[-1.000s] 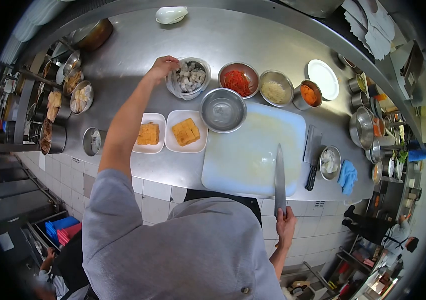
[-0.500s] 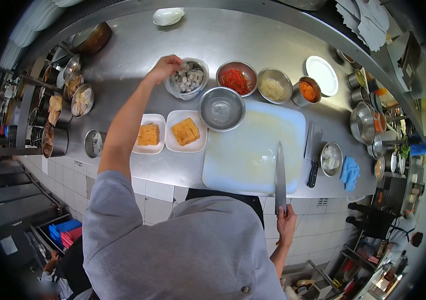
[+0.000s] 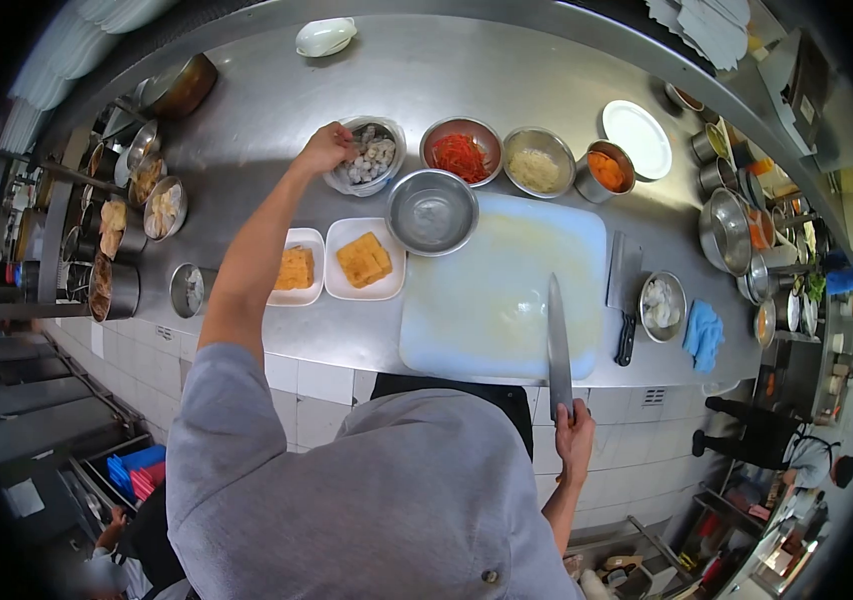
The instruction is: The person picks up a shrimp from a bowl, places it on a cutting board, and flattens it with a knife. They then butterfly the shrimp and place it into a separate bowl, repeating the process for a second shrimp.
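Note:
My left hand (image 3: 326,148) reaches across the steel counter (image 3: 267,90) and grips the plastic lining at the left rim of a bowl of raw shrimp (image 3: 367,157). My right hand (image 3: 575,425) is low at the counter's front edge, shut on the handle of a long knife (image 3: 556,340) whose blade lies over the white cutting board (image 3: 507,290). An empty steel bowl (image 3: 433,211) stands at the board's far left corner. Two white dishes with fried tofu blocks (image 3: 365,259) (image 3: 295,268) sit left of the board.
Bowls of shredded carrot (image 3: 461,152), a pale shredded ingredient (image 3: 537,167) and an orange ingredient (image 3: 607,170) line the back, with a white plate (image 3: 637,138). A cleaver (image 3: 626,295), a small bowl (image 3: 661,305) and a blue cloth (image 3: 704,335) lie right. Several containers (image 3: 127,215) crowd the left.
My left hand has dropped slightly from above the shrimp bowl's rim onto its left edge. The right hand and knife have stayed put.

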A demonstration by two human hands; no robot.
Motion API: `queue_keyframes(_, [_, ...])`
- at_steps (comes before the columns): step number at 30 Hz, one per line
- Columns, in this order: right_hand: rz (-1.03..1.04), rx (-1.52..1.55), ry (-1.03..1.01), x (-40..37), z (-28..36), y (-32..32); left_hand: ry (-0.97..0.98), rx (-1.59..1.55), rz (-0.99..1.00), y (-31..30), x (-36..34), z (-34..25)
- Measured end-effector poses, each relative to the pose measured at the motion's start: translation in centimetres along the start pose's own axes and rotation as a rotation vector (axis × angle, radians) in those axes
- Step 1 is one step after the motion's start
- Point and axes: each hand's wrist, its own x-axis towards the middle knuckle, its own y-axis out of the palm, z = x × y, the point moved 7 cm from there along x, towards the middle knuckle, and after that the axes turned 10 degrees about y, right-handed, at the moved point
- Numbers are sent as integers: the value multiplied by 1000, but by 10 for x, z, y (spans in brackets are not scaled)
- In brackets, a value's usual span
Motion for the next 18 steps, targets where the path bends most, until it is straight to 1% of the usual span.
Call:
queue_keyframes(2, [12, -16, -15, 0, 7, -4, -6, -15, -2, 2, -5, -1])
queue_keyframes(5, [62, 24, 12, 5, -1, -4, -108, -122, -46, 0, -12, -12])
queue_keyframes(8, [73, 46, 4, 6, 4, -14, -219, -524, -111, -5, -10, 0])
queue_keyframes(9, [71, 59, -2, 6, 5, -17, -254, -569, -187, -6, -21, -19])
queue_keyframes(12, [76, 88, -28, 10, 1, -24, -232, -710, -258, -9, -24, -25])
queue_keyframes(14, [87, 92, -52, 13, -4, -29, -185, -780, -243, -6, -21, -31])
queue_keyframes(16, [107, 59, -84, 13, -7, -37, -146, -861, -231, 0, -30, -71])
queue_keyframes(18, [120, 48, -99, 17, -12, -43, -60, -918, -133, 19, -37, -116])
